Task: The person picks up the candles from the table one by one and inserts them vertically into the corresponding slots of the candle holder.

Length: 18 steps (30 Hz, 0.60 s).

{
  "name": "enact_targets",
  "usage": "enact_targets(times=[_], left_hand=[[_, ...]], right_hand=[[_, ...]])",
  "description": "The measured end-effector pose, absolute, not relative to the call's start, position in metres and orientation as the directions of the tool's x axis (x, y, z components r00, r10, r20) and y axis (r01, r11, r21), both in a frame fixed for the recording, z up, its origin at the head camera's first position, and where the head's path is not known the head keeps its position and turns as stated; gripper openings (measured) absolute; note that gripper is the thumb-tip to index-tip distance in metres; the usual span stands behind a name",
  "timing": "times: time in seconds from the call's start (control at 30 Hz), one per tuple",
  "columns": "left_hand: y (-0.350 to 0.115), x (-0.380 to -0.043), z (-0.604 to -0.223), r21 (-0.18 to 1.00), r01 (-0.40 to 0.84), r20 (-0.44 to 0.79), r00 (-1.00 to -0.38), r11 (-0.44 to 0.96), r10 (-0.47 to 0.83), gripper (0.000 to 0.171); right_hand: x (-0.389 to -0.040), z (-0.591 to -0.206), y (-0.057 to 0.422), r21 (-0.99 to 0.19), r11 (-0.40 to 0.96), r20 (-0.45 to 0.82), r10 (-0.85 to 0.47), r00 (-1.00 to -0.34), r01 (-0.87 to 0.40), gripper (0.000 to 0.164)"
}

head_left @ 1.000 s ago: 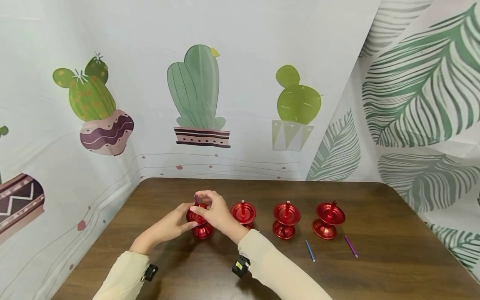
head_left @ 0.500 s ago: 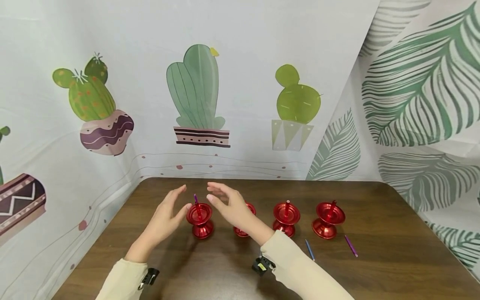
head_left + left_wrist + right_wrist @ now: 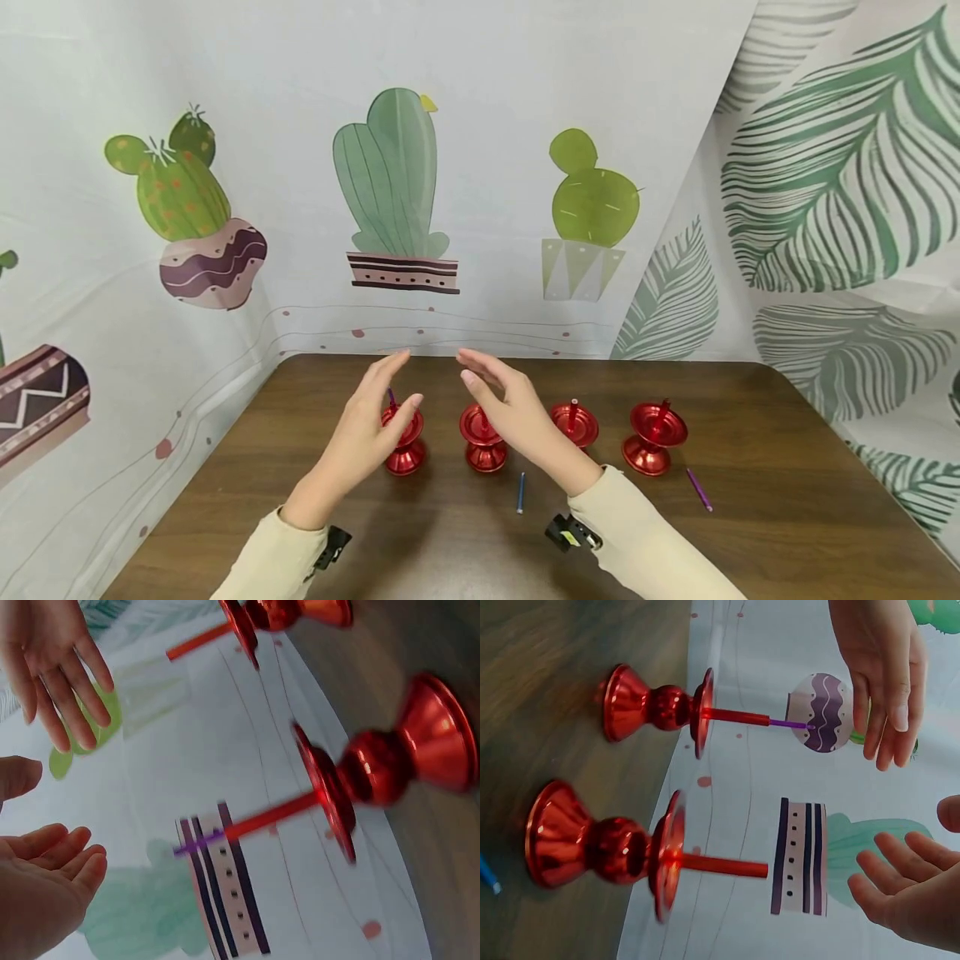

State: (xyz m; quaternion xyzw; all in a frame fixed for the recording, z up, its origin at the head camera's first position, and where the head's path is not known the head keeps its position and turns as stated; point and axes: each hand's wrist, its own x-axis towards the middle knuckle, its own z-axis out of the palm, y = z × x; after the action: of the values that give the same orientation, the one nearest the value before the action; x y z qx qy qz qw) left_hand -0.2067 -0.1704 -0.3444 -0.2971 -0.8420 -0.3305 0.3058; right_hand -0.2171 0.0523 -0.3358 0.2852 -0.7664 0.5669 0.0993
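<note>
In the head view, my left hand (image 3: 366, 427) hovers by the leftmost red metal candlestick (image 3: 406, 457), partly covering it, with fingers nearly straight and thumb apart. From that candlestick's tube (image 3: 739, 716) a thin purple candle (image 3: 787, 724) sticks up, plain in both wrist views. My right hand (image 3: 521, 417) is raised over the second candlestick (image 3: 486, 455), its fingers gently bent and touching nothing. The second candlestick's red tube (image 3: 727, 866) shows no candle in it. Both palms face each other across a gap.
Two more red candlesticks continue the row, the third (image 3: 576, 421) partly behind my right hand and the fourth (image 3: 649, 454) farther right. Thin blue (image 3: 521, 493) and purple (image 3: 700, 490) candles lie on the brown table (image 3: 787, 450). A cactus-print cloth (image 3: 495, 192) hangs behind.
Both hands have left the leftmost candlestick and its purple candle, lifting and then shifting right. A blue candle now shows beside my right forearm; another farther right is now covered by the sleeve.
</note>
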Motion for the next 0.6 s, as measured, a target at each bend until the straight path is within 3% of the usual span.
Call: enact_targets(times=[0.27,0.6], left_hand=[[-0.146,-0.209,-0.354,0.492,0.65,0.58,-0.741,0.58,0.338,0.063],[-0.126,-0.219,-0.379,0.623,0.564,0.418,-0.826,0.542,0.378,0.062]], right_hand=[[-0.206,-0.35,0.073,-0.831,0.218,0.457,-0.257,-0.852,-0.512,0.044],[-0.188,-0.374,0.086,-0.847,0.28,0.399,-0.228,-0.888,-0.452,0.048]])
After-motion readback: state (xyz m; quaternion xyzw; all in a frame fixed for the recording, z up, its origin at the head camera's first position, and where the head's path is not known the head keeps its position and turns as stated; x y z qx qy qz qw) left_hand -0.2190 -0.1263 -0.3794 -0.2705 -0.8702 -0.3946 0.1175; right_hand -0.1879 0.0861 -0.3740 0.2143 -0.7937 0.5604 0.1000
